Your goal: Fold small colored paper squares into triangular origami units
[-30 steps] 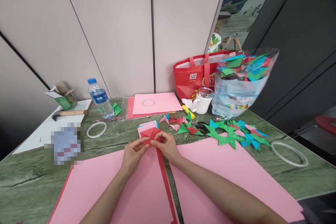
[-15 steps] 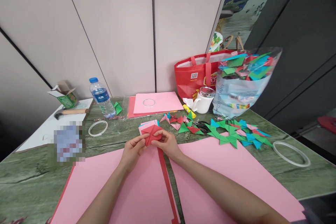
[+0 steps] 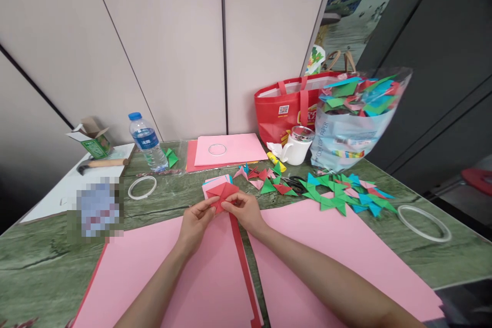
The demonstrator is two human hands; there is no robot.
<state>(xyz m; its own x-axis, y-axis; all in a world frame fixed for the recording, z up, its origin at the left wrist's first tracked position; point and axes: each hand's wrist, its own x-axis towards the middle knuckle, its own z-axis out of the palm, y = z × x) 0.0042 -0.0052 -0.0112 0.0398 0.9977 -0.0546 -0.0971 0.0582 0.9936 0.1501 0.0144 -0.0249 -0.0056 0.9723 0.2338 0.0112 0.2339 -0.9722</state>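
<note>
Both hands pinch one red folded paper piece (image 3: pixel 222 195) at table centre, just past the far edge of the big pink sheets (image 3: pixel 184 271): left hand (image 3: pixel 197 223) grips its near-left edge with fingertips, right hand (image 3: pixel 243 211) clamps the near-right, a two-point hold that looks meant to keep the creases aligned, with a small stack of paper squares (image 3: pixel 214 183) right behind for reach. Finished folded triangles (image 3: pixel 338 196) pile up to the right, more fill the clear plastic bag (image 3: pixel 353 123) far right. Bag print reads roughly "COLOR COPY PAPER"; the red tote (image 3: pixel 280 113) carries a QR code, and the water bottle (image 3: pixel 148 142) label is too small to read.
</note>
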